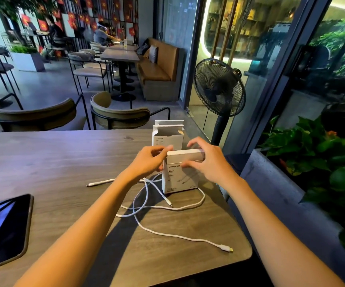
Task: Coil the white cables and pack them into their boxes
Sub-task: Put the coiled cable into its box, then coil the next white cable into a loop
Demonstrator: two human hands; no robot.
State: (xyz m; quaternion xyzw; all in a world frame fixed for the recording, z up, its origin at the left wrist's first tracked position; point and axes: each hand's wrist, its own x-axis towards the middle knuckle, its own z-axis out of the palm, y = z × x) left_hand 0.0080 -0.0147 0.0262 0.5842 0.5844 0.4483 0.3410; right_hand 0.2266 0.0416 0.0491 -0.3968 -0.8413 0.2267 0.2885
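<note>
Wood-grain surface (43, 158), cafe room, standing fan (219, 88); both hands (150, 160) (211, 160) gripping upright white cable box (181, 172), fingers curled on top flap.

Café interior — rows of tables (119, 55), chairs (88, 67), leather bench (159, 65), seated patrons (102, 35) — glass wall.

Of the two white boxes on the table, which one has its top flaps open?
The far box, standing behind the hands, has its flaps raised. The near box, which both hands hold at its top, looks closed.
</note>
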